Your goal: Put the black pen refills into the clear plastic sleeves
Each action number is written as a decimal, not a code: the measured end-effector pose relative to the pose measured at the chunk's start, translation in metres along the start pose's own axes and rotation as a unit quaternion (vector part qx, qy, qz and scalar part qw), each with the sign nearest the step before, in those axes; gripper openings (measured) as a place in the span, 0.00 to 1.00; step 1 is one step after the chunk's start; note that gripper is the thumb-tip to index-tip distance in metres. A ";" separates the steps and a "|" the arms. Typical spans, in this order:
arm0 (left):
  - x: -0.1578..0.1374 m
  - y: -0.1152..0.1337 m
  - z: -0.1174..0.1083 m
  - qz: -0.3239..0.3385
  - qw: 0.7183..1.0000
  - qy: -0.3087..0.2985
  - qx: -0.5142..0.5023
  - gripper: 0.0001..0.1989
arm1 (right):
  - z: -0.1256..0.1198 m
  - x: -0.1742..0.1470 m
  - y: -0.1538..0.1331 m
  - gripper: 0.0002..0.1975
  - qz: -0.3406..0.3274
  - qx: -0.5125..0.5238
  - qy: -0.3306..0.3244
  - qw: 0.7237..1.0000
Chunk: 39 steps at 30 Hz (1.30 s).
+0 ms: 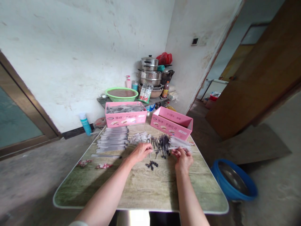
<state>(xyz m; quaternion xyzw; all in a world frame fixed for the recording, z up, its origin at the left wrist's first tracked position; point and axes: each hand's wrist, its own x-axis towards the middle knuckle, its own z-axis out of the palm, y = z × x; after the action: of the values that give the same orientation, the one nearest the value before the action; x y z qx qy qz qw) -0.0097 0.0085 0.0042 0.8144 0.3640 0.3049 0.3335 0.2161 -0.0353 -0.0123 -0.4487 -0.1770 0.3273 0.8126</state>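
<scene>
My left hand is closed in a pinch over the table, at one end of a thin dark stick that runs toward the right. Opposite it, my right hand grips a slim translucent tube, its tip meeting the stick. Between the hands lies a pile of dark thin sticks. Small black caps are scattered nearer me. Behind my left hand is a heap of small whitish pieces. More translucent tubes lie beyond my right hand; a neat stack of dark-ended tubes is at left.
Two pink boxes stand at the table's far edge: the left box filled with tubes, the right box open. Behind are a green basin and stacked pots. A blue tub sits on the floor at right.
</scene>
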 end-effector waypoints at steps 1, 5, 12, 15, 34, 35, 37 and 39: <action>0.000 -0.001 0.001 -0.001 1.000 0.003 -0.003 0.06 | 0.000 0.000 0.000 0.20 0.005 0.001 -0.006 1.000; 0.001 -0.006 0.002 0.001 1.000 0.018 -0.009 0.06 | 0.002 -0.001 0.000 0.20 0.021 0.007 -0.022 1.000; 0.004 0.000 0.010 -0.014 0.994 0.004 -0.111 0.11 | 0.012 -0.013 0.003 0.19 0.078 -0.017 -0.132 0.988; 0.006 0.000 0.013 0.018 0.990 0.004 -0.139 0.15 | 0.016 -0.021 0.004 0.18 0.121 -0.049 -0.208 0.969; 0.008 -0.029 -0.004 -0.037 0.977 0.190 0.090 0.11 | -0.008 0.011 0.004 0.07 0.196 0.165 -0.050 0.965; 0.009 -0.030 -0.004 -0.039 0.978 0.186 0.091 0.10 | -0.009 0.012 0.003 0.07 0.200 0.174 -0.043 0.963; 0.009 -0.029 -0.004 -0.043 0.980 0.173 0.093 0.09 | -0.010 0.014 0.003 0.07 0.208 0.182 -0.041 0.960; 0.009 -0.027 -0.003 -0.047 0.982 0.152 0.097 0.08 | -0.011 0.015 0.004 0.07 0.212 0.186 -0.045 0.958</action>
<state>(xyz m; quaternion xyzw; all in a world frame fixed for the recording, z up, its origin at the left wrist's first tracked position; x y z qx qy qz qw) -0.0175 0.0299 -0.0124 0.7690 0.4763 0.3722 0.2078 0.2317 -0.0305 -0.0214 -0.3021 -0.0498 0.5389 0.7847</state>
